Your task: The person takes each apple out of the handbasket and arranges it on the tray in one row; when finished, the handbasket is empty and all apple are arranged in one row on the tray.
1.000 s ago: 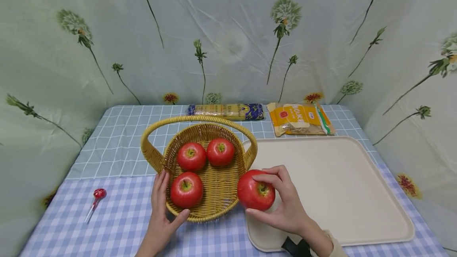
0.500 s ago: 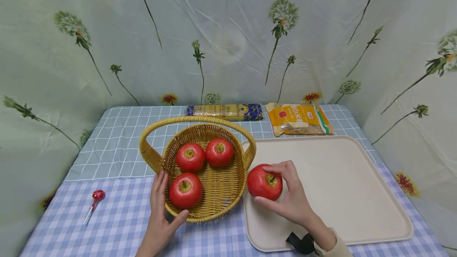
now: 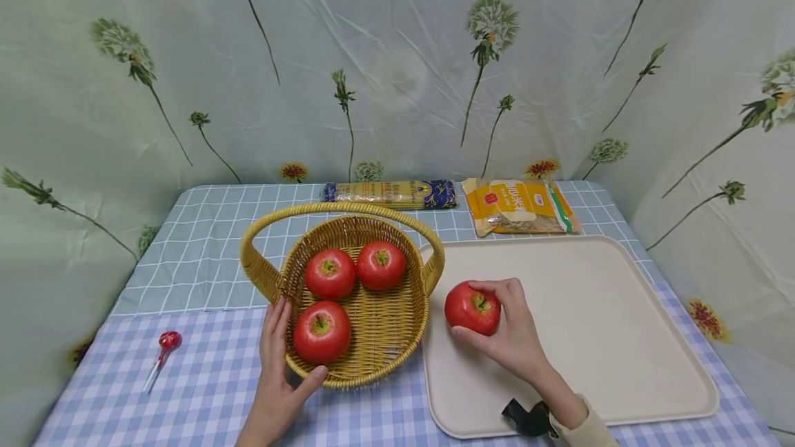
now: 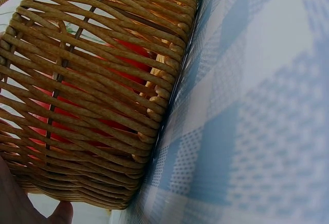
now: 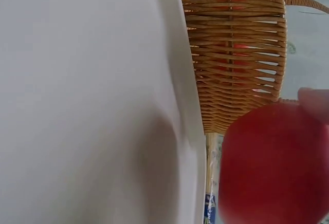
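Note:
In the head view my right hand (image 3: 512,333) pinches a red apple (image 3: 472,308) between thumb and fingers, over the left part of a beige tray (image 3: 596,336). The right wrist view shows that apple (image 5: 272,167) held above the tray, a shadow falling on the surface. My left hand (image 3: 276,364) rests against the left side of a wicker basket (image 3: 385,336), fingers fairly straight and thumb at the front rim. Inside the basket lie three more red apples, one near the front (image 3: 321,332) and two behind. The left wrist view shows the basket's woven wall (image 4: 103,80) close up.
The basket's tall handle (image 3: 341,208) arches over it. A yellow-and-blue packet (image 3: 391,194) and an orange bag (image 3: 522,207) lie along the back. A red lollipop (image 3: 163,357) lies at left on the checked cloth (image 3: 211,357). Flowered fabric (image 3: 397,88) hangs behind.
My right hand has carried the apple from beside the basket's right rim to the right, over the tray. The left hand keeps its place at the basket.

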`<state>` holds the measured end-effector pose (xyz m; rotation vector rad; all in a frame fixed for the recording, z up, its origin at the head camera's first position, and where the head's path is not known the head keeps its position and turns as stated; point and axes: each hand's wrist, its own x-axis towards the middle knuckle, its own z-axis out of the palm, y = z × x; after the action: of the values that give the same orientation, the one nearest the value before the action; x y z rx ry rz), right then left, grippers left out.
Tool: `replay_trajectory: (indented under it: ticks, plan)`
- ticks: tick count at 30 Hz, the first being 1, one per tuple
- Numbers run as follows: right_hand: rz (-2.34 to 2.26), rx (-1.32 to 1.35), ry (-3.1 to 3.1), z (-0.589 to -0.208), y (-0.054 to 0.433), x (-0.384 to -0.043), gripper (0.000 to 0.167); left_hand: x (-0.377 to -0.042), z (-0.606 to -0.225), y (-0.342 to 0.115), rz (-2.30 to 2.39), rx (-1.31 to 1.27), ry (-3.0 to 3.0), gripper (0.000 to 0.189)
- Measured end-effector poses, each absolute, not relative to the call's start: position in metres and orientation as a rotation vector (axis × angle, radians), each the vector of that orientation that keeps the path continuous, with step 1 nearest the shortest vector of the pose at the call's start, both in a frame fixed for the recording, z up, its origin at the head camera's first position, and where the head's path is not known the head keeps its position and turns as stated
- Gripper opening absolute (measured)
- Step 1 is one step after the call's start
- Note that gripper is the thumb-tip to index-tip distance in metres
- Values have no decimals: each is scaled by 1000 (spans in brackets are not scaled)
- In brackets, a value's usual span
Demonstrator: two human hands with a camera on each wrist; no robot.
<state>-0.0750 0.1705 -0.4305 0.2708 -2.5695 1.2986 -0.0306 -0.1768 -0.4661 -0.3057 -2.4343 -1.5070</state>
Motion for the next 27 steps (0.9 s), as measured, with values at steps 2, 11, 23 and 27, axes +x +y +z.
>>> replay_trajectory:
  ticks: [2,11,23,27]
  plan:
    - [1306,249,-2588,-432,171,-75,64,-30,-467,-177,-1505,-299,-2438,101]
    - [1307,218,-2626,-438,172,-79,62,-30,-467,-177,-1500,-283,-2445,101]
    - [1269,197,-2676,-439,170,-81,61,-31,-465,-178,-1501,-299,-2440,101]
    - [1263,198,-2691,-440,170,-81,62,-31,-467,-178,-1497,-300,-2437,101]
